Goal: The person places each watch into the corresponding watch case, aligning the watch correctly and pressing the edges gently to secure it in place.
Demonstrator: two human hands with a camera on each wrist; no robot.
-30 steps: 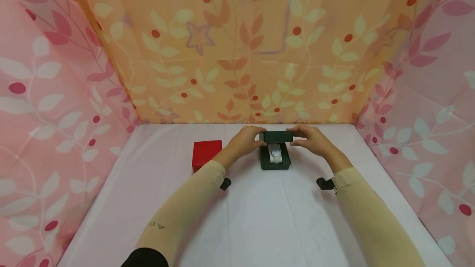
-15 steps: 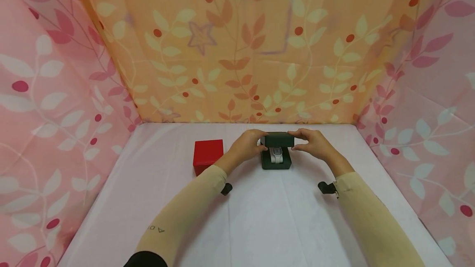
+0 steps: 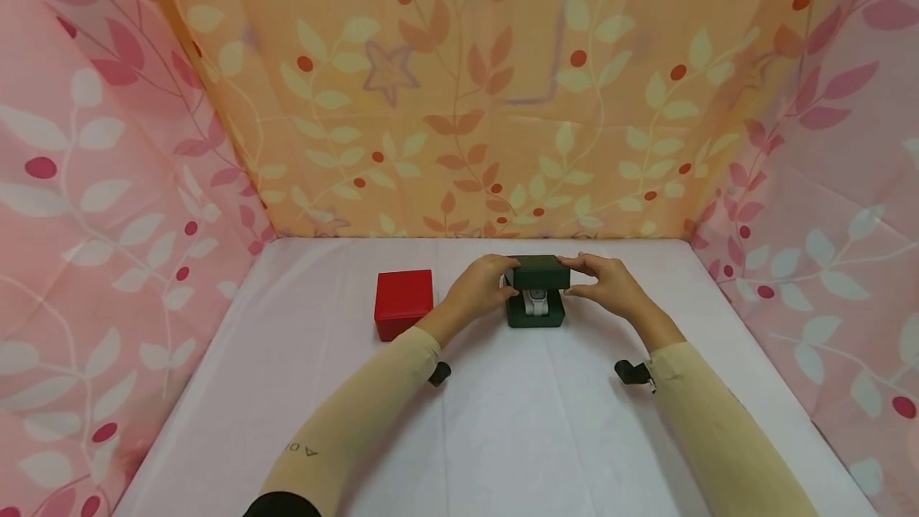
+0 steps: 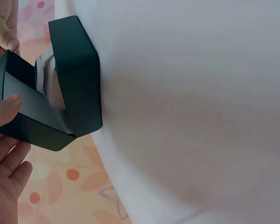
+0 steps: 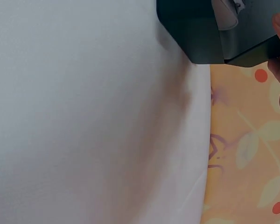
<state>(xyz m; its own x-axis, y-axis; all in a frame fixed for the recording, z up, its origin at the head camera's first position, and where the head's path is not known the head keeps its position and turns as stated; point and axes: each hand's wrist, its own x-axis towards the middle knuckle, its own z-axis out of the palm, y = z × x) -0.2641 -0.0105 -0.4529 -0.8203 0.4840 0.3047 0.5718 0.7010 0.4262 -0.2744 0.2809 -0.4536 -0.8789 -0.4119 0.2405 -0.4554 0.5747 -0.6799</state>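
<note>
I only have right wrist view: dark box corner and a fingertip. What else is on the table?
Observer: A red box sits closed, off to the left hand's side, untouched.
Operator: Is the green box shut?
Observer: No. The left wrist view shows the lid tilted partway over the base, with a gap.
Operator: Anything inside?
Observer: A white watch on its cushion.
Operator: One hand or two?
Observer: Two. The right hand and the left hand hold the lid at its ends.
</note>
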